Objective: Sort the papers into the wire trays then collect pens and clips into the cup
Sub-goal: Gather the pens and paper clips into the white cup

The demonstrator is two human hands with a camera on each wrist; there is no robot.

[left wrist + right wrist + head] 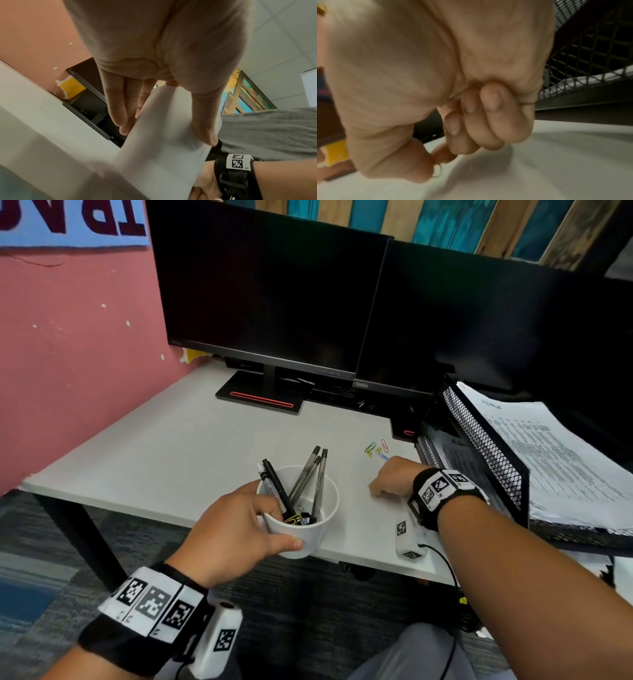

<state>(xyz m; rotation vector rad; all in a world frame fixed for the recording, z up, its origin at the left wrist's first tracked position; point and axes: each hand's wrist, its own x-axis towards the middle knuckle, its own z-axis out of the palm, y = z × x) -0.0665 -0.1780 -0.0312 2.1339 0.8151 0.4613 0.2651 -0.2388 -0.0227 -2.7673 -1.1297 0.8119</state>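
From the head view, the left hand [236, 529] wraps its fingers and thumb round the white cup [301, 508], which sits near the front edge of the desk [154, 446] at about 6 o'clock; inside it stand several pens [308, 477] and, at the bottom, a few clips. The right hand [394, 477] lies at 3 o'clock of the cup, fingers curled down to the desktop; loose coloured paper clips [376, 448] remain just beyond it at roughly 1 o'clock of the cup. The wire trays [486, 446] stand at the far right, papers [555, 453] already lying in them (so the sorting part looks done).

From the left wrist view, the palm and thumb press the cup's [163, 135] wall, a firm holding grip; part of its base seems to overhang the desk edge, though blur makes this uncertain.

From the right wrist view, the thumb and forefinger pinch a thin wire clip [437, 171] just above the desktop, the other fingers [496, 115] folded into the palm; the mesh tray [590, 60] rises close at 2 o'clock.

What could go wrong, as I judge it: the clip is small and slick, so a loose pinch could drop it on the way over; the cup sits near the edge, so a nudge or a relaxed left hand could tip it to the floor; the tall pens may block the drop.
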